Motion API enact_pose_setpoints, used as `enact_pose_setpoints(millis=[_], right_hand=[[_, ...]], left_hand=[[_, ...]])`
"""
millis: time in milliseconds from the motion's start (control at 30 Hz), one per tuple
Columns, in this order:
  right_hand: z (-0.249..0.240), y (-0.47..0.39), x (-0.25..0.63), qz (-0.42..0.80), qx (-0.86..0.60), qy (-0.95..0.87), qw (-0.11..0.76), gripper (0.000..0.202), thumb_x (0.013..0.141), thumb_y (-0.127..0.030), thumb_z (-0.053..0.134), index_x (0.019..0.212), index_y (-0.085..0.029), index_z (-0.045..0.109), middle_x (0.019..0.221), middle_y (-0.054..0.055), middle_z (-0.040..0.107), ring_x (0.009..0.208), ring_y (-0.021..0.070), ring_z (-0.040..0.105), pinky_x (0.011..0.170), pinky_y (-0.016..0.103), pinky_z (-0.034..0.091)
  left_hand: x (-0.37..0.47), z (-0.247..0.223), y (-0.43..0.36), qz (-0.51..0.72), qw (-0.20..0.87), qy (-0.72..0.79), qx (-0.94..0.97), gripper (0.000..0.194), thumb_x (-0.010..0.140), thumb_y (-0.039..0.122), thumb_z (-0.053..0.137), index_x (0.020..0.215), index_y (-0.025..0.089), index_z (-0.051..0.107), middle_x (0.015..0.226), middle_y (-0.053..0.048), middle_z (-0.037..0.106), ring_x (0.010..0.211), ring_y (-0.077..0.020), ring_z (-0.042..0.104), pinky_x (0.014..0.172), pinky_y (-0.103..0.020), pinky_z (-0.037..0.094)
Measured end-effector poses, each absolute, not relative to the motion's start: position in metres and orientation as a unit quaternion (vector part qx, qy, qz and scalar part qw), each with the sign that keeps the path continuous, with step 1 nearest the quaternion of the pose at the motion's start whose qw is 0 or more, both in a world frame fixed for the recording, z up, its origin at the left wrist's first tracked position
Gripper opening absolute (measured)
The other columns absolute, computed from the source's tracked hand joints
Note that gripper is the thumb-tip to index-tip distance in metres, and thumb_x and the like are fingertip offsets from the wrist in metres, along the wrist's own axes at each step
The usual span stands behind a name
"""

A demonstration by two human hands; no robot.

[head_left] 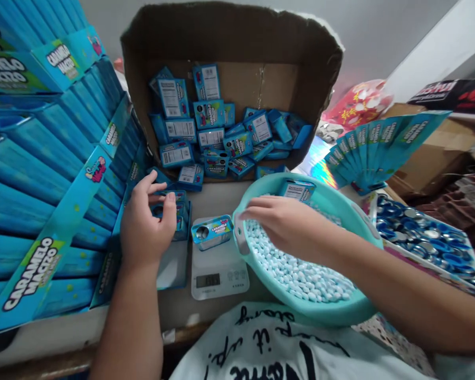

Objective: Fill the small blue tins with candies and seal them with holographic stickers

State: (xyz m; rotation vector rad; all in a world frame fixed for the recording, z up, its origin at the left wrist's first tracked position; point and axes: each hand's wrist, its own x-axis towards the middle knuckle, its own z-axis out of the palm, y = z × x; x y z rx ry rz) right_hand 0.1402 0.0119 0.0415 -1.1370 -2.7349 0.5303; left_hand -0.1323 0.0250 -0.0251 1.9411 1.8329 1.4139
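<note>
A blue candy tin (pixel 212 232) with an opening at its left end rests on a white digital scale (pixel 221 264), whose small display shows digits too blurred to read. My right hand (pixel 279 219) is over the left side of a turquoise basin (pixel 328 316), its fingers pressed together; whatever they hold is hidden. Many pale blue candies (pixel 301 274) fill the basin. My left hand (pixel 150 219) is raised left of the scale, thumb and fingers apart, beside small blue boxes (pixel 180 211) in a tray.
Behind the scale, a cardboard box (pixel 229 37) lies with many blue packets inside. Stacked blue display cartons (pixel 43 200) line the left. A blue packet (pixel 296 190) sits in the basin. At right are fanned blue cartons (pixel 383 148) and a box of blue-and-silver pieces (pixel 423 232).
</note>
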Motion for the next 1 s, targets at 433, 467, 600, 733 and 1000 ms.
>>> enact_pose_setpoints(millis=[433,467,600,733,1000], right_hand=[[-0.013,0.004,0.182,0.310,-0.514,-0.798,-0.046,0.023,0.093,-0.035,0.060,0.108,-0.020,0.071,0.106,0.009,0.067,0.091,0.0238,0.064,0.078,0.032,0.047],[-0.012,0.005,0.183,0.315,-0.512,-0.798,-0.045,0.023,0.093,-0.035,0.061,0.108,-0.020,0.071,0.105,0.008,0.067,0.091,0.0236,0.064,0.078,0.032,0.047],[-0.016,0.006,0.190,0.321,-0.499,-0.804,-0.038,0.024,0.093,-0.035,0.061,0.111,-0.021,0.070,0.107,0.007,0.067,0.094,0.0238,0.063,0.080,0.032,0.047],[-0.017,0.005,0.192,0.321,-0.490,-0.809,-0.037,0.024,0.094,-0.036,0.061,0.112,-0.022,0.069,0.109,0.007,0.067,0.096,0.0242,0.063,0.082,0.032,0.046],[-0.013,0.004,0.189,0.317,-0.490,-0.810,-0.053,0.026,0.096,-0.038,0.058,0.114,-0.023,0.068,0.109,0.007,0.066,0.097,0.0256,0.063,0.082,0.034,0.046]], left_hand=[[-0.122,-0.023,0.022,0.432,0.036,0.610,0.663,0.034,0.095,0.030,0.056,0.128,0.027,0.063,0.116,-0.004,0.070,0.099,-0.0218,0.067,0.095,-0.038,0.052],[-0.123,-0.023,0.022,0.428,0.033,0.610,0.666,0.033,0.094,0.030,0.057,0.127,0.027,0.063,0.116,-0.004,0.070,0.098,-0.0221,0.067,0.095,-0.038,0.052],[-0.125,-0.024,0.024,0.412,0.013,0.606,0.680,0.030,0.095,0.030,0.057,0.123,0.027,0.065,0.115,-0.004,0.070,0.097,-0.0226,0.066,0.095,-0.040,0.052],[-0.124,-0.026,0.025,0.400,0.004,0.602,0.691,0.027,0.095,0.030,0.056,0.119,0.024,0.066,0.114,-0.006,0.070,0.093,-0.0216,0.066,0.092,-0.038,0.052],[-0.123,-0.012,0.015,0.428,0.041,0.502,0.750,0.022,0.097,0.021,0.049,0.099,0.021,0.071,0.100,-0.004,0.074,0.096,-0.0179,0.068,0.088,-0.031,0.051]])
